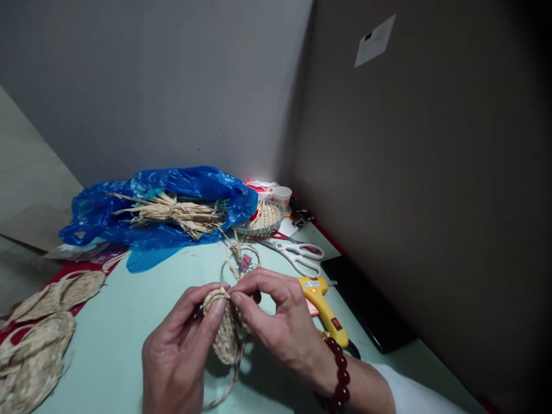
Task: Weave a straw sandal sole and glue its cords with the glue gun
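Observation:
Between my hands, over the near part of the table, is a small braided straw piece (225,336), oblong and tilted upright. My left hand (176,342) grips it from the left, thumb across its upper face. My right hand (278,322) pinches its top edge with thumb and index finger; any fine strand between those fingertips is too small to make out. A loose straw braid (230,386) hangs from below the piece and curls onto the table. Dark red beads (340,374) circle my right wrist.
Woven straw pieces (30,362) lie at the left edge. Behind are a blue plastic bag (103,201) with a dried straw bundle (181,213), a shallow woven basket (265,221) and a cup (282,194). White-handled scissors (297,256), a yellow glue gun (325,307) and a black tablet-like slab (366,305) lie right.

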Demonstrator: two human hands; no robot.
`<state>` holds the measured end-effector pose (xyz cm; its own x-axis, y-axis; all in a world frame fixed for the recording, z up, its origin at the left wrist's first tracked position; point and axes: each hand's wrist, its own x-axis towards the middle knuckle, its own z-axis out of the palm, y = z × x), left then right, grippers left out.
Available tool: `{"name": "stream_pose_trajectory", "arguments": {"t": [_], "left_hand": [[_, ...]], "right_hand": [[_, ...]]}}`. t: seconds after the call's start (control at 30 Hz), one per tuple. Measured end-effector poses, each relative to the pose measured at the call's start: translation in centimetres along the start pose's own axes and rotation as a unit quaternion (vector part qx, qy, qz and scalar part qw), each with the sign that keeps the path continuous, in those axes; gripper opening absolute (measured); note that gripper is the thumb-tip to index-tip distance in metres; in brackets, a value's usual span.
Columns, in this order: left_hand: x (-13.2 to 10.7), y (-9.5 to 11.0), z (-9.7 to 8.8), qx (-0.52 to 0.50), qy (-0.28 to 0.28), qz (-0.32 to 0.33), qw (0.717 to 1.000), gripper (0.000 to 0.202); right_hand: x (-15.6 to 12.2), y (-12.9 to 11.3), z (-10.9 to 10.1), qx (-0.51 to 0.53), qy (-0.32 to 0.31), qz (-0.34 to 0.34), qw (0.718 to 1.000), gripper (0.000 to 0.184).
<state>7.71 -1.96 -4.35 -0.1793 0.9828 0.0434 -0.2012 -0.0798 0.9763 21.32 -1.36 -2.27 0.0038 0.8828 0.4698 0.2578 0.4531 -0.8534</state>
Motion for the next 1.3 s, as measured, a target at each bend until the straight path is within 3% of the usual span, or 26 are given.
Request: {"name": "stream_pose_trajectory", "arguments": {"t": [0.2, 0.3, 0.57, 0.67, 0.8, 0.9, 1.0, 1.1, 1.2, 1.3], "left_hand": [[0.7, 0.7, -0.1, -0.066, 0.025, -0.052, 0.996, 0.027], [0.9, 1.0, -0.1, -0.072, 0.041, -0.039, 0.996, 0.029], [1.4, 0.3, -0.3, 0.016, 0.054, -0.002, 0.998, 0.035], [1.5, 0.5, -0.3, 0.082, 0.056, 0.042, 0.994, 0.031], [1.7, 0.5, -0.7, 0.170, 0.060, 0.078, 0.980, 0.020], [2.2, 0.3, -1.2, 0.180, 0.037, 0.047, 0.982, 0.021], [3.1, 0.6, -1.7, 0.115, 0.020, 0.028, 0.993, 0.025], [4.4, 0.8, -2.3, 0.069, 0.061, 0.045, 0.995, 0.027], [5.7, 0.5, -3.2, 0.067, 0.087, 0.049, 0.993, 0.026], [6.5, -0.3, -4.0, 0.082, 0.070, 0.041, 0.993, 0.025]], "right_hand": [[-0.1, 0.5, -0.1, -0.007, -0.039, 0.014, 0.999, 0.017], [-0.6, 0.7, 0.2, -0.038, -0.074, 0.016, 0.996, 0.016], [-1.5, 1.5, 1.3, -0.090, -0.105, -0.037, 0.990, 0.028], [-1.6, 1.5, 1.6, -0.107, -0.125, -0.032, 0.986, 0.034], [-1.8, 1.4, 1.8, -0.174, -0.151, -0.050, 0.972, 0.022], [-1.8, 1.7, 1.7, -0.204, -0.167, -0.062, 0.963, 0.022], [-1.5, 2.0, 1.6, -0.207, -0.158, -0.058, 0.964, 0.019], [-1.1, 2.6, 1.4, -0.207, -0.132, -0.055, 0.968, 0.016], [-0.7, 3.3, 1.2, -0.212, -0.113, -0.059, 0.969, 0.023], [-0.5, 3.8, 1.1, -0.225, -0.100, -0.057, 0.967, 0.027]]}}
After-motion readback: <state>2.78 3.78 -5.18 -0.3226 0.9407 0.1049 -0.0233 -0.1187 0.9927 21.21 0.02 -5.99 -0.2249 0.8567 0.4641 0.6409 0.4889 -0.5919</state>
